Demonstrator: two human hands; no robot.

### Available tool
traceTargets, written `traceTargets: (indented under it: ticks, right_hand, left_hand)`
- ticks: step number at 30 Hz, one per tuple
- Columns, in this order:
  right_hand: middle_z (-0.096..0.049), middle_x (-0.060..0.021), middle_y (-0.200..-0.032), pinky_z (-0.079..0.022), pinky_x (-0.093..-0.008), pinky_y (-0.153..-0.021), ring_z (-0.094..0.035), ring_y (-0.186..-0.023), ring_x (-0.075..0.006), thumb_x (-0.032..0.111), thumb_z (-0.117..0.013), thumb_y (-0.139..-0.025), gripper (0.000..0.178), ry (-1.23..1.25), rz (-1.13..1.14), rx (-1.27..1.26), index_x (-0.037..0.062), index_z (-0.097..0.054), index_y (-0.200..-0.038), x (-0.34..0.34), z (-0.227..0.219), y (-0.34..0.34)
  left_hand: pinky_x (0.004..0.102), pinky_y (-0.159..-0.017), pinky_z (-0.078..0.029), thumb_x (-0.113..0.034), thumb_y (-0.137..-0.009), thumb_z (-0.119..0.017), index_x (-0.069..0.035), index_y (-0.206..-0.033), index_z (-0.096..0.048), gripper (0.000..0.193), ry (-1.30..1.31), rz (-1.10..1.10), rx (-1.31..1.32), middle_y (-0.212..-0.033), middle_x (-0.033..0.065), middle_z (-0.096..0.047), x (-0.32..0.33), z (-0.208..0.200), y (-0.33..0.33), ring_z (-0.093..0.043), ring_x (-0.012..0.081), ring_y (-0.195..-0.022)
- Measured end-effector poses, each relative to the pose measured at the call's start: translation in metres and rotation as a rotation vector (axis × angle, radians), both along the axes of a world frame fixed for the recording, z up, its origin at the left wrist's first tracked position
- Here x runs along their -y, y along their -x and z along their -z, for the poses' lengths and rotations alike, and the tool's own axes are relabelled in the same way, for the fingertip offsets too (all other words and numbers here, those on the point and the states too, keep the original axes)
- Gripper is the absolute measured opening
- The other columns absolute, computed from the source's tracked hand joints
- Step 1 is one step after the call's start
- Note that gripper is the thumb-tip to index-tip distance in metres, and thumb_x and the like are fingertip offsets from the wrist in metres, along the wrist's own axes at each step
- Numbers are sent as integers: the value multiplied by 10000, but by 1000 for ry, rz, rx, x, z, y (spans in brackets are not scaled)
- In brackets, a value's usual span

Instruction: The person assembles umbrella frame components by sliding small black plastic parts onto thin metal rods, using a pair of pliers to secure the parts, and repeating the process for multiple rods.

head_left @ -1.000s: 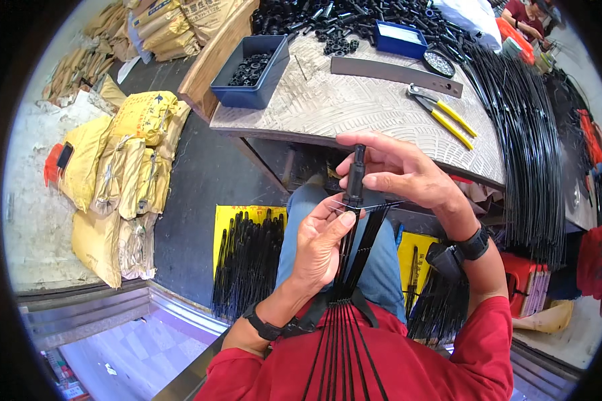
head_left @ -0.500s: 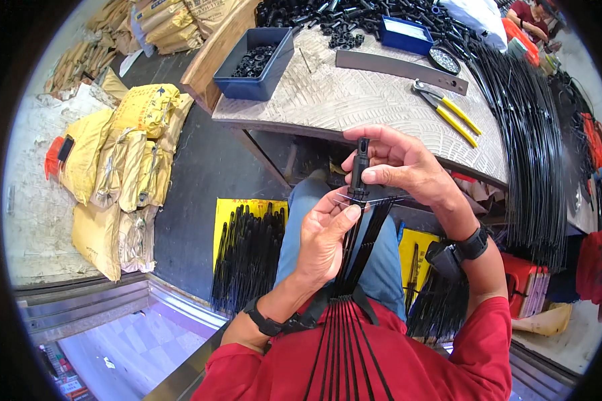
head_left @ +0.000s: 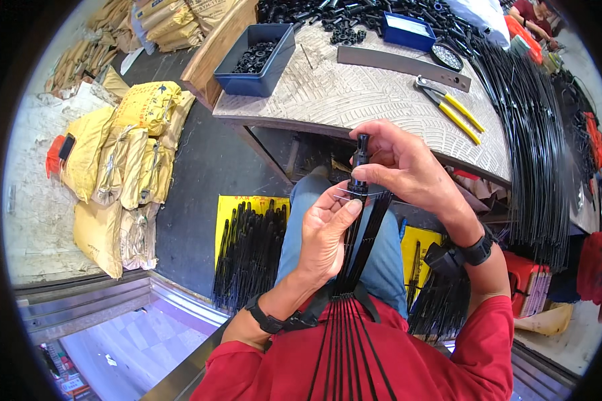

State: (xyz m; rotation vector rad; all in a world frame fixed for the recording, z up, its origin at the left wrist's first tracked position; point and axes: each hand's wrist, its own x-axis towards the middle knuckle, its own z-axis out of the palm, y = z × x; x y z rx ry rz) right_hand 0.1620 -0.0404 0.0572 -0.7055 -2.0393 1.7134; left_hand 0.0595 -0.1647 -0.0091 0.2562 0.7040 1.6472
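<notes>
My right hand (head_left: 405,167) is closed around a black plastic umbrella runner (head_left: 361,159), thumb in front and fingers behind, holding it upright above my lap. Just below, my left hand (head_left: 322,237) pinches the runner's lower end, where thin wires cross the fingertips. Long black umbrella ribs (head_left: 344,317) hang from there across my lap and fan out over the red shirt. A second dark bundle of ribs (head_left: 374,224) slants down beside them. How the wires join the runner is too small to tell.
The table (head_left: 328,93) ahead bears a blue bin (head_left: 257,83) of black rings, a metal bar (head_left: 401,67), yellow-handled pliers (head_left: 451,110) and heaped black parts. Long black rods (head_left: 532,154) hang off its right side. Black ribs (head_left: 247,250) stand at lower left; yellow sacks (head_left: 140,140) lie farther left.
The runner has turned in my right fingers, so its slotted side no longer faces me, and it sits slightly lower. My left hand's pinch stays nearly in place, a little higher.
</notes>
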Motion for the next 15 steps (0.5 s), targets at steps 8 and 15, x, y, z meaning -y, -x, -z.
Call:
traceTargets:
  ticks: [8, 15]
  right_hand:
    - [-561, -39, -862, -462, -217, -714, -551, -819, -79, 5, -616, -777, 403, -59, -24, -58, 4, -442, -1140, 1, 5, -2]
    - [-577, -109, -924, -475, -283, -690, -587, -791, -177, 156, -733, -677, 595, -384, 102, 115, 23, -429, -1171, 6, -5, 2]
  left_hand:
    - [227, -808, -458, -2, -830, -543, 21, -1104, -484, 281, -16, 13, 8, -990, 75, -580, 3, -1, -1, -566, 110, -897]
    - [221, -793, -462, -56, -847, -548, 20, -1110, -492, 279, -66, -16, -32, -961, 78, -600, 2, 0, 2, -575, 103, -873]
